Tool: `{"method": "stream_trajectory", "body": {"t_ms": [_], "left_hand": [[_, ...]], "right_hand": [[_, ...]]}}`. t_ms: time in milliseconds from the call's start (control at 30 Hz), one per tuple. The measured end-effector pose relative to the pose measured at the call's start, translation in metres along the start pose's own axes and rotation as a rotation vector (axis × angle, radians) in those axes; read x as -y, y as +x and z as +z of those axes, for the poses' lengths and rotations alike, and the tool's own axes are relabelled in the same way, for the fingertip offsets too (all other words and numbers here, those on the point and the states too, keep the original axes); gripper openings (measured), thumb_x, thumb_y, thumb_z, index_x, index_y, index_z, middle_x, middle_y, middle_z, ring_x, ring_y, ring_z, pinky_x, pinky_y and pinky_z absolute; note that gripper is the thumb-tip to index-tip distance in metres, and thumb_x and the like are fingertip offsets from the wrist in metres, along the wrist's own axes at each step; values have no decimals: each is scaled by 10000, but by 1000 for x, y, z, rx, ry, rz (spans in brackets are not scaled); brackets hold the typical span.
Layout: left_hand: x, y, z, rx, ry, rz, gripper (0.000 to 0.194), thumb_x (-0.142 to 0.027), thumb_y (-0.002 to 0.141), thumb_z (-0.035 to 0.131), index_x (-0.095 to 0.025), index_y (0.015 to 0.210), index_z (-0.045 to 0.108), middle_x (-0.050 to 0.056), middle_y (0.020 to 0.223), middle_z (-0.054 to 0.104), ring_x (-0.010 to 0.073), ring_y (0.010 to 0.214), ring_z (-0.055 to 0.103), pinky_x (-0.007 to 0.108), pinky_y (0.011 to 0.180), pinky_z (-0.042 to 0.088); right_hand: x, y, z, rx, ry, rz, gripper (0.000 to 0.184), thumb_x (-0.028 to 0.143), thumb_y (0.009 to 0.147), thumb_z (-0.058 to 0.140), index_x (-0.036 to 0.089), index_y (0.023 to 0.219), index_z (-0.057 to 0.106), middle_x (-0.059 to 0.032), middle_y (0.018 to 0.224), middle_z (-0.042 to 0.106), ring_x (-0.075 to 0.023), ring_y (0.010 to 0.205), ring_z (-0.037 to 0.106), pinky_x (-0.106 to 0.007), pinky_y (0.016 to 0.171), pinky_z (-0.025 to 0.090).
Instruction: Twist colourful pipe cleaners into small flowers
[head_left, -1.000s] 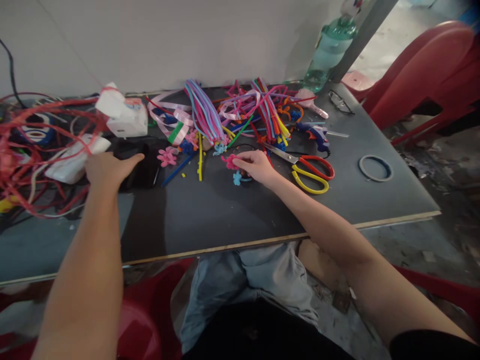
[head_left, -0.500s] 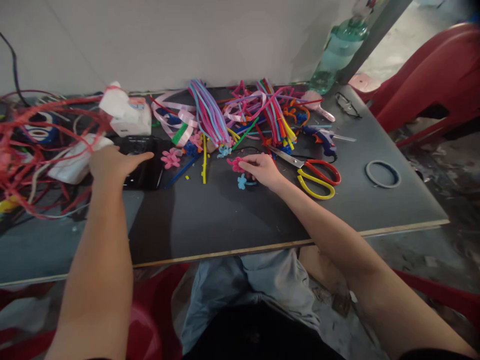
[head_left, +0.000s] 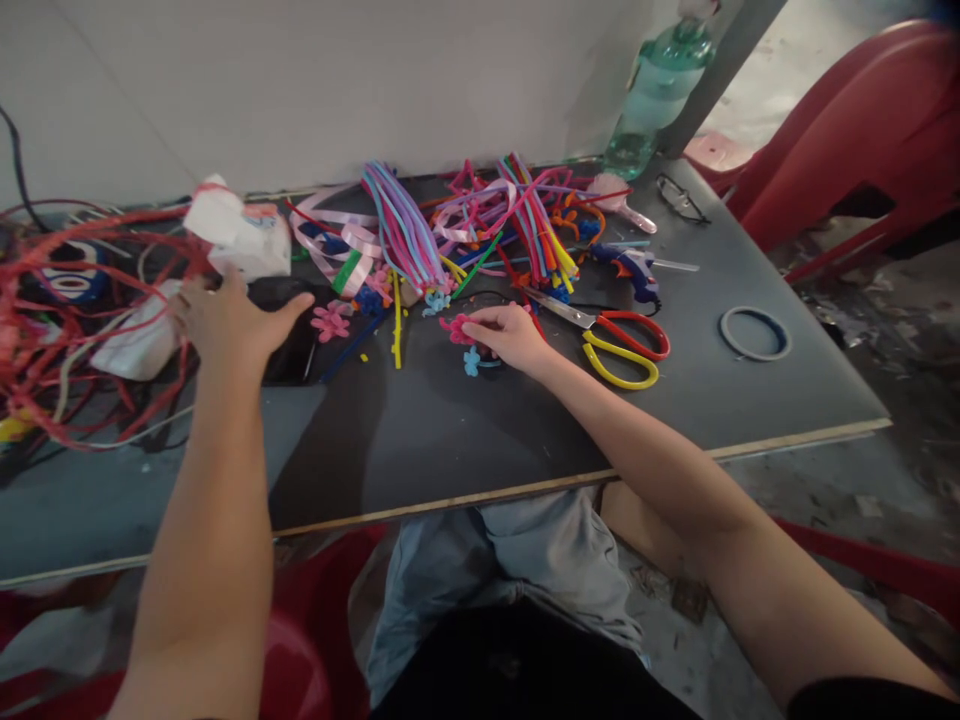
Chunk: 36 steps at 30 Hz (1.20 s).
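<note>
My left hand point(head_left: 229, 315) is spread over the left part of the table, its thumb apart from the fingers. Beneath it lies a black phone point(head_left: 289, 355), partly covered by the hand, with a white object point(head_left: 139, 335) at its left. Between the fingertips of my right hand point(head_left: 510, 337) is a pink pipe-cleaner flower point(head_left: 454, 329). Just below those fingers a light blue pipe-cleaner flower point(head_left: 471, 362) rests on the table. Another pink flower point(head_left: 331, 321) lies beside the phone. Scissors with red and yellow handles point(head_left: 626, 345) are right of my right hand.
Bundles of pipe cleaners point(head_left: 405, 225) and pink ribbon point(head_left: 360, 240) lie along the back. Tangled red twine point(head_left: 45, 340) covers the left end. To the right are a glue gun point(head_left: 626, 268), a roll of tape point(head_left: 755, 333), glasses point(head_left: 681, 198) and a green bottle point(head_left: 660, 95).
My left hand has shifted slightly right over the phone, and its fingers have spread wider. My right hand keeps hold of the pink flower. The whole view has turned a little.
</note>
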<state>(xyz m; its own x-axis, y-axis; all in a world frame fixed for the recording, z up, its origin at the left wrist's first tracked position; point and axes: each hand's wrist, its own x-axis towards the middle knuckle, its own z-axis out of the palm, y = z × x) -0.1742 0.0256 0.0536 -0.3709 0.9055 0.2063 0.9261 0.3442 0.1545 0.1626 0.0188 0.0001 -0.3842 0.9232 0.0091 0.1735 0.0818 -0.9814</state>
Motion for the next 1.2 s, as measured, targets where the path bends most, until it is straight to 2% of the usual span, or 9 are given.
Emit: {"method": "stream_trajectory", "body": {"t_ms": [33, 67, 133, 200, 300, 633, 767, 967, 1200], "left_hand": [[-17, -11, -1, -170, -90, 24, 856, -583, 800, 652, -58, 1464, 530, 281, 1470, 525, 473, 1367, 457, 712, 1125, 340], [-35, -22, -1, -246, -180, 181, 686, -479, 814, 676, -104, 1386, 625, 233, 1406, 589, 413, 1325, 517, 625, 1134, 388], [-71, -43, 3, -273, -337, 632, 471, -369, 835, 675, -180, 1264, 721, 152, 1263, 680, 313, 1192, 621, 494, 1069, 478], [-100, -58, 11, -231, -379, 965, 277, -343, 892, 649, -260, 1128, 768, 81, 1155, 721, 258, 1101, 661, 436, 982, 519], [-119, -68, 26, -305, -422, 1157, 152, -298, 936, 631, -259, 950, 776, 50, 1019, 742, 221, 994, 685, 400, 907, 530], [-103, -71, 47, -389, -433, 1123, 155, -276, 991, 597, -278, 1005, 751, 33, 998, 750, 192, 994, 694, 349, 905, 528], [-106, -75, 50, -305, -459, 1140, 154, -266, 1001, 573, -274, 999, 726, 32, 961, 719, 189, 992, 683, 348, 904, 525], [-107, -82, 53, -388, -445, 1081, 159, -312, 996, 547, -262, 989, 698, 41, 899, 642, 209, 991, 654, 392, 934, 524], [-114, -83, 57, -323, -498, 1054, 167, -308, 1000, 530, -262, 939, 679, 42, 904, 566, 223, 1025, 590, 424, 969, 495]], "right_hand": [[0, 0, 0, 13, 18, 5, 293, 383, 915, 649, 113, 933, 763, -44, 783, 731, -47, 527, 512, -187, 474, 394], [1, 0, 0, 19, 33, 8, 304, 396, 914, 654, 117, 954, 769, -51, 810, 745, -46, 525, 510, -184, 467, 392], [2, 1, -1, 12, 64, 20, 310, 405, 902, 671, 121, 967, 778, -39, 772, 741, -43, 504, 494, -180, 453, 382], [3, 3, -2, -14, 109, 37, 293, 402, 882, 697, 122, 920, 776, -12, 688, 710, -42, 477, 478, -176, 435, 368], [4, 4, -3, -53, 200, 60, 276, 409, 855, 740, 135, 821, 748, 9, 629, 673, -47, 471, 493, -171, 413, 355], [8, 1, -5, 43, 154, -15, 427, 546, 809, 756, 122, 758, 739, 31, 545, 598, -36, 469, 449, -182, 432, 316], [7, -3, 0, -30, 152, -3, 407, 522, 818, 745, 117, 786, 753, 28, 528, 578, -45, 466, 436, -197, 442, 325], [11, -11, 8, -160, -10, -118, 464, 559, 862, 682, 112, 807, 793, -55, 676, 705, -99, 578, 577, -232, 538, 442], [19, -14, 5, -212, -251, -134, 303, 343, 926, 622, 150, 771, 797, -53, 749, 757, -138, 680, 652, -265, 661, 487]]}}
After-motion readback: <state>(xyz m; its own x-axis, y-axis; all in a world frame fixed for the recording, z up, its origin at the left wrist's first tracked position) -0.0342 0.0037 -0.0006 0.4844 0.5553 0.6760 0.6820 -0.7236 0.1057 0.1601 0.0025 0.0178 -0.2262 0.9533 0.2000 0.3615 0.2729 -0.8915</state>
